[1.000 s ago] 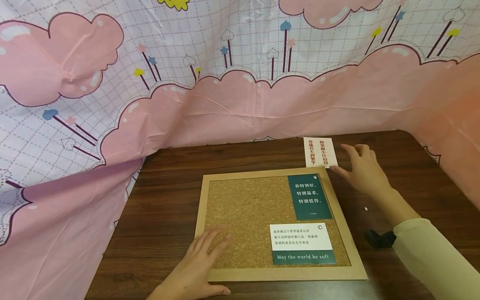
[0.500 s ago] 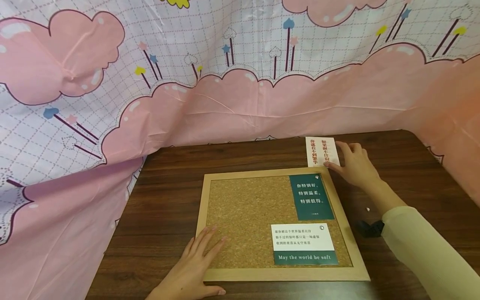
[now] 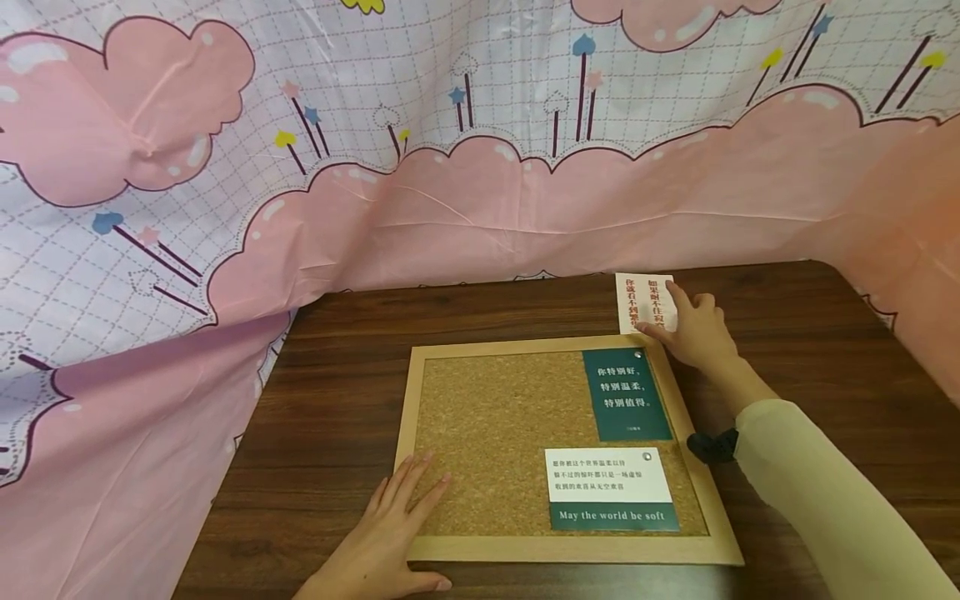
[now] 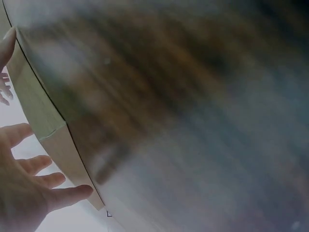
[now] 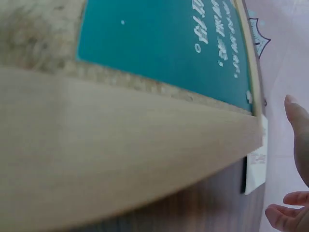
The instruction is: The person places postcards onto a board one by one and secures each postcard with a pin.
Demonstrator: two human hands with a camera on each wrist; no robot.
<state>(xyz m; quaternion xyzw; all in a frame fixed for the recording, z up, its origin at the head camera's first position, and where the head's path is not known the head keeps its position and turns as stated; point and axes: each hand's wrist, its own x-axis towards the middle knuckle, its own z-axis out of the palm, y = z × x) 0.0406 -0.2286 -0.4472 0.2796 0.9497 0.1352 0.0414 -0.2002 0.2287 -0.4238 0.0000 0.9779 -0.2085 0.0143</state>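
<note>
A wood-framed cork board point(image 3: 510, 417) lies on the table. My left hand point(image 3: 382, 529) rests at its near left corner, fingers spread over the frame edge. In the left wrist view the fingers of that hand point(image 4: 29, 179) lie along the frame point(image 4: 72, 150). Behind the board's far right corner is a white card point(image 3: 636, 302) with red writing. My right hand point(image 3: 697, 329) reaches over this card, its thumb at the near edge and its index finger at the right side, spread apart. The right wrist view shows the card point(image 5: 257, 171) beyond the frame corner, below the thumb.
Pinned to the board's right side are a dark green card point(image 3: 628, 400) and a white-and-green card point(image 3: 611, 492), each with a small pin. A black band sits at my right wrist. Beyond the brown table point(image 3: 322, 400) hangs a pink patterned cloth point(image 3: 450, 208).
My right hand has moved left, from beside the white card to over its right part. The small pale thing right of the board is now hidden by the arm. My left hand has barely shifted.
</note>
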